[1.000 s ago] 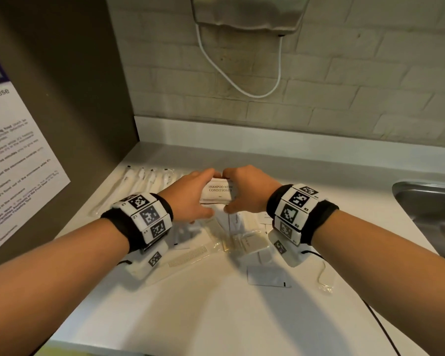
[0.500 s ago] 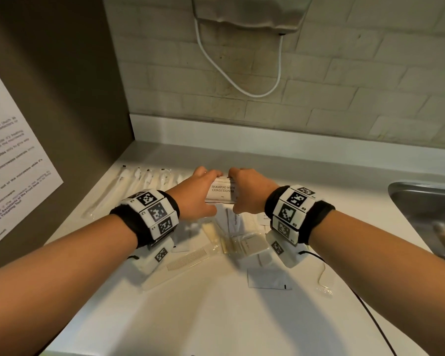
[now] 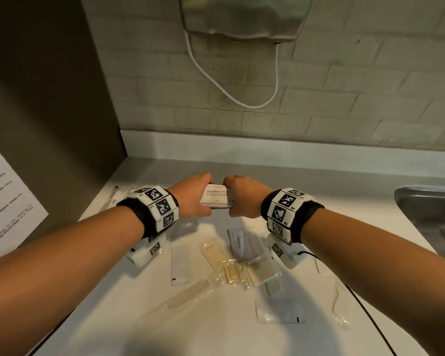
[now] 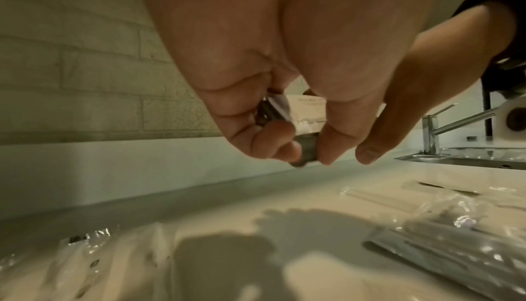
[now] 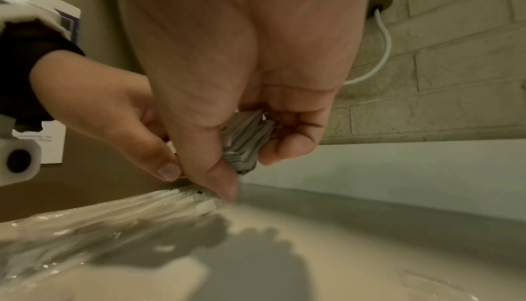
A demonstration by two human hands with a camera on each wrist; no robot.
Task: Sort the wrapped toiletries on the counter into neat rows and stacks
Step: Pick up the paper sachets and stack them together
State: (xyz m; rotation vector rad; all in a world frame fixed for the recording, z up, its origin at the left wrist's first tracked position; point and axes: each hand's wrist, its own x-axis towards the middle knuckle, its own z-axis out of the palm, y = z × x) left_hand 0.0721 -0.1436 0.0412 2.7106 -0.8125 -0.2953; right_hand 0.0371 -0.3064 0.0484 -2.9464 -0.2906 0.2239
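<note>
Both hands hold a stack of white shampoo-with-conditioner sachets (image 3: 216,196) above the counter (image 3: 216,335), near the back wall. My left hand (image 3: 194,195) grips the stack's left end and my right hand (image 3: 242,195) grips its right end. The left wrist view shows my left hand (image 4: 306,146) pinching the stack (image 4: 304,143) between thumb and fingers. In the right wrist view my right hand (image 5: 244,159) curls round the sachets' grey edges (image 5: 244,146). Loose wrapped items lie below the hands: a toothpaste sachet (image 3: 238,241), a wrapped comb (image 3: 188,295), flat white sachets (image 3: 179,264).
A row of wrapped toothbrushes (image 3: 116,195) lies at the counter's back left, seen also in the right wrist view as toothbrushes (image 5: 113,211). A steel sink (image 3: 432,214) with a tap (image 4: 444,125) is at the right. A brown panel with a notice (image 3: 8,201) bounds the left.
Both hands have carried the sachet stack a little farther back toward the wall, keeping their grip. The loose items on the counter lie as before.
</note>
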